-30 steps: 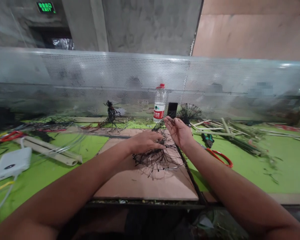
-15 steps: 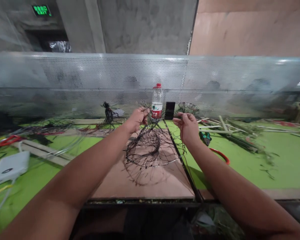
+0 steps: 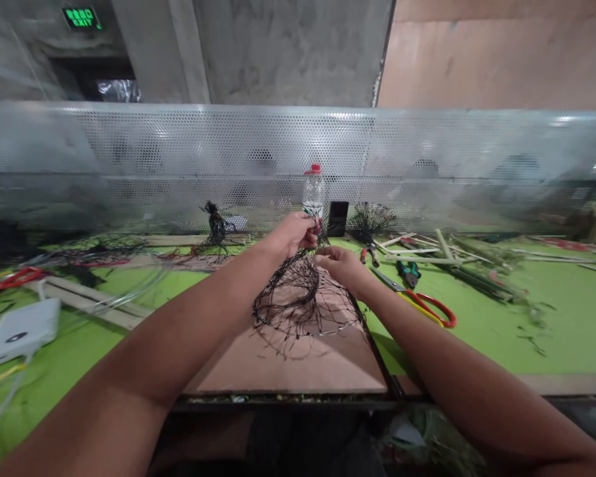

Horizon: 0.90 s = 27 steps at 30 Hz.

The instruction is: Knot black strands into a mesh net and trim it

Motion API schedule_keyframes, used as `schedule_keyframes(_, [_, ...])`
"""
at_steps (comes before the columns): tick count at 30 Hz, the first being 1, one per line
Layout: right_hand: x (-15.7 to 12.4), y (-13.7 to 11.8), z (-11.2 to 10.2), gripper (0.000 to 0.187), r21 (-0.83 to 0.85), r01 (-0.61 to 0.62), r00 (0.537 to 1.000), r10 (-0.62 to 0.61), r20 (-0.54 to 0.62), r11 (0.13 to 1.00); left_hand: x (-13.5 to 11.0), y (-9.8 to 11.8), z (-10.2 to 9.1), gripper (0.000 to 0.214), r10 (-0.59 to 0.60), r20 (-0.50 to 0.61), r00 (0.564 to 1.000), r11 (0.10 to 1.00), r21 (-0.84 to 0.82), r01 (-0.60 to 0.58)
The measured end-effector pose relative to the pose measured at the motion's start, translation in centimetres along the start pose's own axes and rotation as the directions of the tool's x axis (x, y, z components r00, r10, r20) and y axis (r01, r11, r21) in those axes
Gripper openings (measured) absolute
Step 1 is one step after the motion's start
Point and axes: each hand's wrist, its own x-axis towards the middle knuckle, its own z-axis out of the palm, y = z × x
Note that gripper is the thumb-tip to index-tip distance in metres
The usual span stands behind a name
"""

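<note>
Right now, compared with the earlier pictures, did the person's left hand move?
Yes, forward and up: the left hand was well below the plastic water bottle, now sits just in front of it.

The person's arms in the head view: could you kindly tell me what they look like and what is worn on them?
Both the left hand and the right hand are bare, with no gloves. The left forearm and right forearm are bare too: no sleeve, watch or cable shows on either.

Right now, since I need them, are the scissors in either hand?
No, the scissors lie on the green mat; the left hand and right hand hold black netting.
</note>
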Motion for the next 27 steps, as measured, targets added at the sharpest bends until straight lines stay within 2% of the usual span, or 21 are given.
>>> schedule_keyframes(2, [0.3, 0.4, 0.5, 0.028, -0.204, 0.057, 0.996, -0.071, -0.061, 0.977, -0.2, -0.1, 0.8, 0.009, -0.008, 0.010, 1.000, 1.000, -0.001, 0.008])
schedule_keyframes(4, [0.8, 1.0, 1.2, 0.030, -0.276, 0.121, 0.988, -0.142, -0.057, 0.954, -0.4, -0.3, 1.5, 0.010, -0.024, 0.040, 0.999, 1.000, -0.015, 0.024])
schedule_keyframes(7, [1.6, 1.8, 1.9, 0.026, -0.185, 0.209, 0.970, -0.227, -0.087, 0.960, -0.6, -0.5, 2.2, 0.012, -0.046, 0.138, 0.989, 0.998, -0.025, 0.050])
schedule_keyframes(9, [1.9, 2.0, 1.8, 0.016, -0.056, 0.192, 0.971, -0.197, -0.136, 0.980, -0.8, -0.5, 2.0, 0.015, -0.007, 0.202, 0.979, 0.999, -0.031, 0.014])
schedule_keyframes(10, [1.9, 1.9, 1.4, 0.013, 0.011, 0.164, 0.976, -0.160, -0.148, 0.986, -0.9, -0.4, 1.7, 0.018, 0.039, 0.218, 0.975, 0.999, -0.034, -0.032])
schedule_keyframes(13, [1.8, 1.1, -0.4, 0.024, 0.172, 0.083, 0.987, -0.058, -0.149, 0.981, -1.5, -0.2, -0.3, 0.033, 0.272, 0.185, 0.944, 0.962, -0.019, -0.273])
schedule_keyframes(15, [1.7, 0.5, -1.6, 0.027, 0.295, 0.066, 0.989, -0.022, -0.148, 0.953, -2.1, -0.5, -2.0, 0.036, 0.429, 0.129, 0.894, 0.898, 0.051, -0.438])
schedule_keyframes(17, [1.7, 0.0, -2.3, 0.028, 0.423, 0.039, 0.991, 0.020, -0.134, 0.905, -2.7, -1.2, -3.4, 0.039, 0.490, 0.152, 0.859, 0.843, 0.169, -0.511])
schedule_keyframes(19, [1.8, -0.1, -2.5, 0.030, 0.483, 0.009, 0.992, 0.052, -0.113, 0.876, -3.3, -2.4, -4.2, 0.053, 0.443, 0.289, 0.849, 0.779, 0.345, -0.523])
schedule_keyframes(20, [1.8, 0.0, -2.4, 0.031, 0.490, -0.006, 0.993, 0.065, -0.103, 0.872, -3.4, -3.1, -4.5, 0.067, 0.398, 0.351, 0.848, 0.717, 0.458, -0.526])
schedule_keyframes(22, [2.0, 0.1, -2.2, 0.033, 0.487, -0.024, 0.993, 0.079, -0.092, 0.873, -3.4, -4.5, -4.8, 0.092, 0.353, 0.377, 0.857, 0.561, 0.648, -0.516])
schedule_keyframes(24, [2.0, 0.1, -2.2, 0.033, 0.470, -0.039, 0.993, 0.085, -0.076, 0.882, -3.0, -5.6, -5.2, 0.089, 0.319, 0.368, 0.873, 0.480, 0.732, -0.484])
schedule_keyframes(26, [1.9, -0.2, -2.6, 0.030, 0.446, -0.058, 0.996, 0.084, -0.038, 0.893, -2.3, -6.1, -5.9, 0.075, 0.302, 0.318, 0.899, 0.497, 0.752, -0.433])
schedule_keyframes(27, [1.9, -0.5, -2.9, 0.029, 0.434, -0.073, 0.996, 0.087, -0.012, 0.898, -2.0, -6.2, -6.4, 0.071, 0.309, 0.268, 0.913, 0.533, 0.746, -0.399])
